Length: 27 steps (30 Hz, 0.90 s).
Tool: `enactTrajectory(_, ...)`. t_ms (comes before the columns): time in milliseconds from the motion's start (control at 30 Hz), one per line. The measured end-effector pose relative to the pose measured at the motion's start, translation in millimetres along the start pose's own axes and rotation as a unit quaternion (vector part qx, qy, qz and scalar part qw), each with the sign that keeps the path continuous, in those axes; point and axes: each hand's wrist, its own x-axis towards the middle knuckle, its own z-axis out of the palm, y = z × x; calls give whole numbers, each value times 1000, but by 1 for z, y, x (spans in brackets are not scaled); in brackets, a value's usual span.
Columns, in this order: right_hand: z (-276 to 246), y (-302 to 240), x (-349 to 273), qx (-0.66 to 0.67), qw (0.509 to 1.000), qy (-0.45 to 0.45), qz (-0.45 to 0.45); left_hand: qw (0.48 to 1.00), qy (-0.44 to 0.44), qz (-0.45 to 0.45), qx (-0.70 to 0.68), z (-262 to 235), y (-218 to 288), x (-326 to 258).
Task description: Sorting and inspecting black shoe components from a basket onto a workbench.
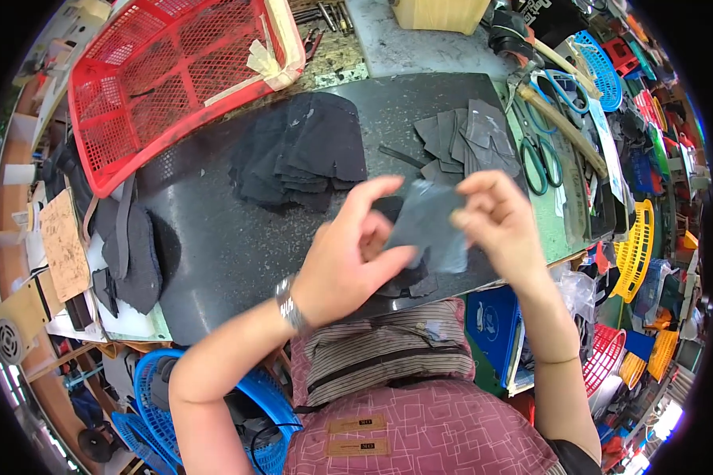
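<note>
Pinched between both hands, just above the near edge of the black mat (214, 245): a thin grey sheet (429, 224), slack and a little glossy, perhaps a film or backing. Left hand (348, 257) closed on the sheet's lower left corner with thumb and forefinger; right hand (499, 226) gripping its upper right edge, fingers curled over. Under the sheet, on the mat's near edge, a few more dark cut pieces (408, 281), partly hidden. Further back on the mat, a fanned stack of black fabric pieces (301, 150) to the left and a smaller spread of grey cut pieces (467, 138) to the right. Off the mat's right edge, green-handled scissors (540, 162) and a wooden-handled hammer (562, 123); off its far left corner, a red basket (166, 71) tilted on its side. Likely trouble from here, judged only from the look of things: a light two-point pinch on a limp sheet, so easy slipping, creasing or tearing if pulled unevenly; possible folding onto itself if one corner goes loose; dropped, easy to lose among the similar dark pieces beneath; an elbow sweep could also disturb the fanned stack.
</note>
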Motion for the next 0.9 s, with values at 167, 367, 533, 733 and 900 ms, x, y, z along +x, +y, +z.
enactTrajectory(167,27,14,3,21,997,-64,41,992,88,-77,-52,1,-25,-33)
enactTrajectory(367,35,23,13,-61,994,-76,56,991,88,-98,26,6,-33,-37)
enactTrajectory(533,37,25,13,-96,990,-83,57,986,90,-82,109,8,-31,-33)
enactTrajectory(733,39,15,11,-286,937,38,-198,835,218,251,438,-23,-9,-9)
enactTrajectory(900,48,7,25,-235,935,11,-267,762,161,300,550,-61,-6,40)
